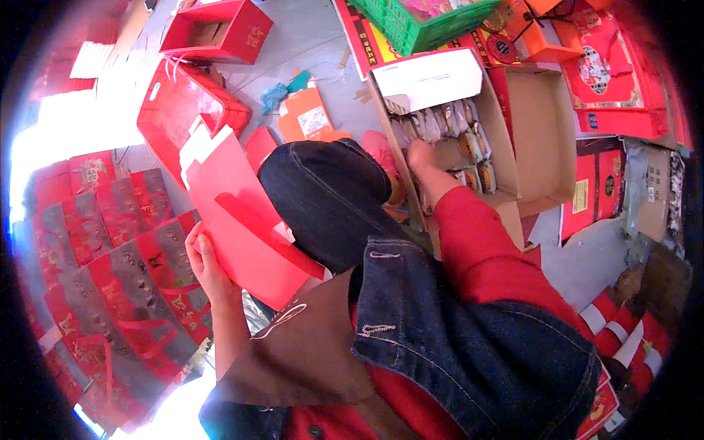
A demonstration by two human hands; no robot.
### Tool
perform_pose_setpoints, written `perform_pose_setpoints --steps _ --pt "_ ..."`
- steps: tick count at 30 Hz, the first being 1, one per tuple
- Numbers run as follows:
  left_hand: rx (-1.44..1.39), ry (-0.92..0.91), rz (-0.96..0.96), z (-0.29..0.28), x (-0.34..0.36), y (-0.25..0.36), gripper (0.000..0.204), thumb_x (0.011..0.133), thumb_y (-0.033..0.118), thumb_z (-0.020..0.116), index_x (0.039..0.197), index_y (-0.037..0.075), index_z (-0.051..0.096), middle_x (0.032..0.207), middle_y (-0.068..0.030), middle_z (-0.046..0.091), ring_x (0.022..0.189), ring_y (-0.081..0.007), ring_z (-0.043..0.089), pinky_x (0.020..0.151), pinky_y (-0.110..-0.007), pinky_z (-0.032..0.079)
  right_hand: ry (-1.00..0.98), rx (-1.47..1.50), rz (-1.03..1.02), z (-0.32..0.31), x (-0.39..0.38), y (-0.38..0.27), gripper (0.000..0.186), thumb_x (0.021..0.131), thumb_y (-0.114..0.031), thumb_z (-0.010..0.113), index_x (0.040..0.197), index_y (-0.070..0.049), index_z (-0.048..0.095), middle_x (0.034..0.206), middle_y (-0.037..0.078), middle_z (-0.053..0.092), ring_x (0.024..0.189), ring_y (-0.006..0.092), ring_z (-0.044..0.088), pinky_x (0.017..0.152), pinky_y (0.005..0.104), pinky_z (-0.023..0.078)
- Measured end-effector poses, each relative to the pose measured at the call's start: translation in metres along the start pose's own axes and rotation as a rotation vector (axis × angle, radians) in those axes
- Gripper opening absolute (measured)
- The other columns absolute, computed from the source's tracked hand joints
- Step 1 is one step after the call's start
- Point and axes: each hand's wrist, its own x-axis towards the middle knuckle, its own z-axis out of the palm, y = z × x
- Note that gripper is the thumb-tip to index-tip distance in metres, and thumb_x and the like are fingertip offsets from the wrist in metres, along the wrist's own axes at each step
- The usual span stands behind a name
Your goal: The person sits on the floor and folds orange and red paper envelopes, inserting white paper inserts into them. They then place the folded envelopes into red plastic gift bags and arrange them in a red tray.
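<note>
At the left, my left hand (pixel 209 265) grips the edge of a red paper carton (pixel 246 227), which lies slanted beside my knee with its flaps spread. White inner sides of the flaps show at its far end. My right hand (pixel 423 158) reaches down into an open brown cardboard box (pixel 506 165), and its fingers are hidden from view. Inside the box, several small wrapped packets (pixel 469 128) stand in rows around that hand. A white flap or sheet (pixel 429 79) covers the far end of the box.
Rows of red and grey gift bags (pixel 132 286) stand at the left. Beyond the carton are a red plastic crate (pixel 165 103), an open red box (pixel 246 33) and an orange box (pixel 304 114). A green crate (pixel 418 33) sits at the back; another cardboard box (pixel 546 147) stands at the right.
</note>
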Motion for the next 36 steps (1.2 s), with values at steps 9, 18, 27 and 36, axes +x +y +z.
perform_pose_setpoints --steps 9,18,27,36 --pt "-0.163 0.062 -0.006 0.0 0.001 -0.002 0.023 0.096 0.02 0.047 0.112 0.003 0.048 0.107 -0.0077 0.056 0.096 -0.016 0.057 0.083 -0.03 0.05 -0.202 0.626 -0.036 -0.097 -0.052 0.026 0.017 0.081 -0.016 0.062 0.079 0.0 0.064 0.078 0.011 0.063 0.078 0.0192 0.063 0.06 0.0344 0.053" --pt "-0.466 0.234 -0.008 0.005 0.006 -0.004 0.023 0.092 0.018 0.054 0.107 0.002 0.047 0.1 -0.0097 0.056 0.086 -0.0165 0.059 0.075 -0.031 0.052 -0.41 1.002 -0.696 -0.279 -0.233 -0.081 0.013 0.087 -0.006 0.054 0.09 0.005 0.061 0.105 0.014 0.063 0.091 0.0166 0.06 0.082 0.033 0.05" --pt "-0.62 0.322 -0.143 0.0 -0.018 0.023 0.024 0.091 0.017 0.054 0.109 0.003 0.048 0.098 -0.0093 0.056 0.082 -0.0165 0.058 0.068 -0.031 0.052 0.172 -0.093 -1.574 -0.275 -0.327 -0.164 0.005 0.08 0.0 0.056 0.081 0.005 0.055 0.105 0.021 0.061 0.096 0.0324 0.063 0.082 0.0377 0.052" --pt "-0.122 0.367 0.074 0.007 -0.012 -0.019 0.023 0.088 0.019 0.057 0.105 0.004 0.056 0.088 -0.0064 0.058 0.074 -0.0129 0.054 0.062 -0.027 0.046 0.497 -0.318 -1.569 -0.17 -0.294 -0.138 0.004 0.07 0.004 0.057 0.072 0.004 0.054 0.107 0.017 0.059 0.095 0.0325 0.06 0.074 0.0352 0.053"
